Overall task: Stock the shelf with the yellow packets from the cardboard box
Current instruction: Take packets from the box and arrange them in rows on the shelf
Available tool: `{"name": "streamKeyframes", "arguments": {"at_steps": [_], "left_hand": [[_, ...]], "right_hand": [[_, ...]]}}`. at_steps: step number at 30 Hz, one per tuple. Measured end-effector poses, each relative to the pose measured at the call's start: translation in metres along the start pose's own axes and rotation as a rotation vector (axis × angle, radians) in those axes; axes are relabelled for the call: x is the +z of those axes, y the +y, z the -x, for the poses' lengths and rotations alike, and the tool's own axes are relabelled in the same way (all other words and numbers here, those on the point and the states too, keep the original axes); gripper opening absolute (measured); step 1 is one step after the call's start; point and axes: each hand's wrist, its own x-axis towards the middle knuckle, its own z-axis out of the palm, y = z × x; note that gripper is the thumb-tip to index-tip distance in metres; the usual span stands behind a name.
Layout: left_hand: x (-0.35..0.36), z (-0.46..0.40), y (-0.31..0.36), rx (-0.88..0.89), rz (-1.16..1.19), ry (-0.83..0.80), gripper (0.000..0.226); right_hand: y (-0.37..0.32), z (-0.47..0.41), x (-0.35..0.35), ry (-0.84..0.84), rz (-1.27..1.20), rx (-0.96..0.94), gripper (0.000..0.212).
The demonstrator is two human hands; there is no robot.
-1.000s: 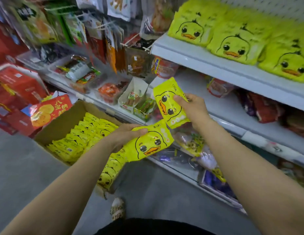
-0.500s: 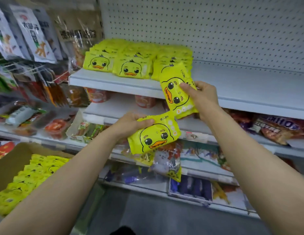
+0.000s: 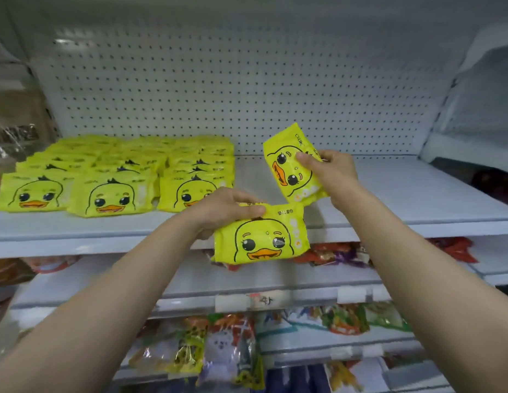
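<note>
My left hand grips the top edge of a yellow duck-face packet held flat in front of the shelf's front lip. My right hand pinches a second yellow packet, tilted upright over the bare right part of the white shelf. Several rows of the same yellow packets lie stacked on the left half of that shelf. The cardboard box is out of view.
A white pegboard back panel rises behind the shelf. Lower shelves carry mixed colourful snack bags. Clear-wrapped goods hang at the far left. A pale side panel bounds the right.
My view has risen from the box and lower shelves to the yellow-packet shelf. Both hands have lifted their packets up to shelf height; the right packet now hangs over the shelf.
</note>
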Motion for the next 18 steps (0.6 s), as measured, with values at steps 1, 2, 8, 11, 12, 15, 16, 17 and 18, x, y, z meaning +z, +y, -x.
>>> {"name": "streamKeyframes", "arguments": {"at_steps": [1, 2, 8, 11, 12, 15, 16, 17, 18], "left_hand": [[0.001, -0.016, 0.005, -0.014, -0.011, -0.032, 0.027], [0.001, -0.031, 0.010, -0.014, -0.036, -0.048, 0.025], [-0.005, -0.115, 0.037, 0.173, -0.372, 0.045, 0.029], [-0.006, -0.137, 0.042, 0.221, -0.529, 0.034, 0.029], [-0.005, -0.139, 0.044, 0.208, -0.565, -0.013, 0.031], [-0.004, -0.138, 0.049, 0.132, -0.787, -0.166, 0.051], [-0.005, -0.138, 0.052, 0.103, -0.868, -0.186, 0.060], [-0.007, -0.138, 0.055, 0.072, -0.923, -0.198, 0.065], [-0.009, -0.139, 0.057, 0.038, -0.944, -0.214, 0.065]], "right_hand": [[0.002, -0.013, -0.003, 0.015, 0.013, 0.000, 0.015], [0.003, -0.026, -0.006, 0.032, 0.017, 0.005, 0.016], [0.018, -0.092, -0.026, 0.136, 0.013, 0.012, 0.024], [0.028, -0.115, -0.037, 0.146, -0.010, 0.014, 0.029], [0.031, -0.122, -0.039, 0.137, -0.014, 0.016, 0.030], [0.039, -0.140, -0.042, 0.096, -0.019, 0.012, 0.030], [0.040, -0.145, -0.042, 0.083, -0.026, 0.011, 0.029], [0.040, -0.150, -0.042, 0.070, -0.034, 0.011, 0.027], [0.040, -0.154, -0.040, 0.056, -0.042, 0.013, 0.025]]}}
